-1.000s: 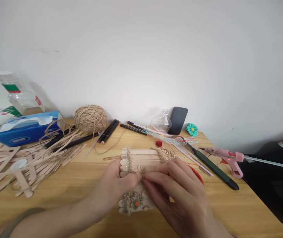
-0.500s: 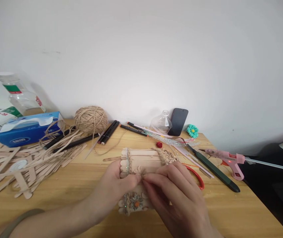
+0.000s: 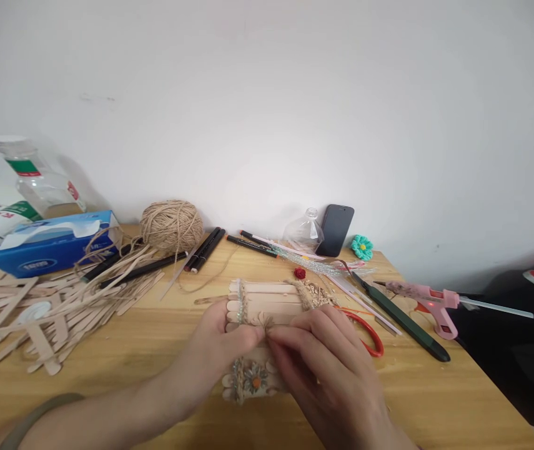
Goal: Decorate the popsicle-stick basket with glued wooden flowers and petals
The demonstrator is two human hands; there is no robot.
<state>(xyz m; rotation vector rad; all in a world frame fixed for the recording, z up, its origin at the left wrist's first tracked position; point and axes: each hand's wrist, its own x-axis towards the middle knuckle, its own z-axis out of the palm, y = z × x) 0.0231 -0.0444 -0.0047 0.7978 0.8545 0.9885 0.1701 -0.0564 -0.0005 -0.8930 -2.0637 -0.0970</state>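
Clamping the craft-stick cylinder [image 3: 276, 296] over the counter [image 3: 145, 340] with my left hand [image 3: 215, 353], I have my right hand [image 3: 335, 375] pinched on its twine tuft [image 3: 269, 322]; from afar, I'd press lightly, brace the curved side, and spare the grey flower [image 3: 255, 379] just below.

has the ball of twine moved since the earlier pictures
No. The ball of twine sits in the same spot against the blue tissue box, with no visible shift either way.
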